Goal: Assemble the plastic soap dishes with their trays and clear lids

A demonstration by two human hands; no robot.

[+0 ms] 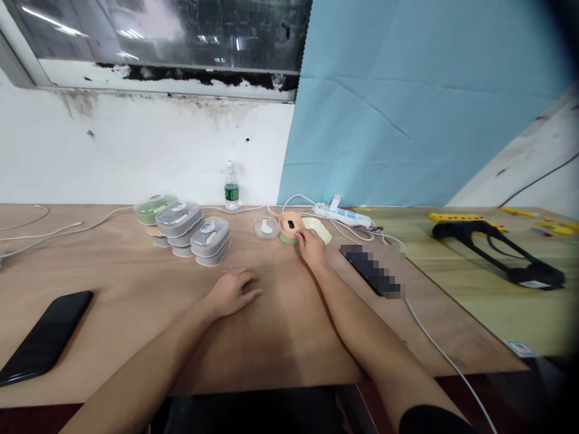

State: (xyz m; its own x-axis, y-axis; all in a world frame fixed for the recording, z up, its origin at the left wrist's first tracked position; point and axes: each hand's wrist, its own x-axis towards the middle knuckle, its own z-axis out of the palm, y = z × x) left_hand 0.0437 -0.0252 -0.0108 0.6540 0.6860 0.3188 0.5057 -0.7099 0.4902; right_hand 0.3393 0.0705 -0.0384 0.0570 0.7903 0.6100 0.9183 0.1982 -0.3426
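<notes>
The right grip (312, 248) is curled, its fingertips at a peach dish (289, 224) and just beside a cream lid (315, 229); whether it is gripping either cannot be told. The left grip (233, 293) lies open on the desk (289, 337), holding nothing. The dish sits on a green piece (284, 240), mostly hidden beneath it. Past the right grip's left side stands a clear dish (266, 229), then stacks of lidded boxes (178, 218). To its right lies a pixelated object (371, 270), impossible to make out. Open desk stretches from both grips to the near edge, with a phone (45, 336) well left of the left grip.
</notes>
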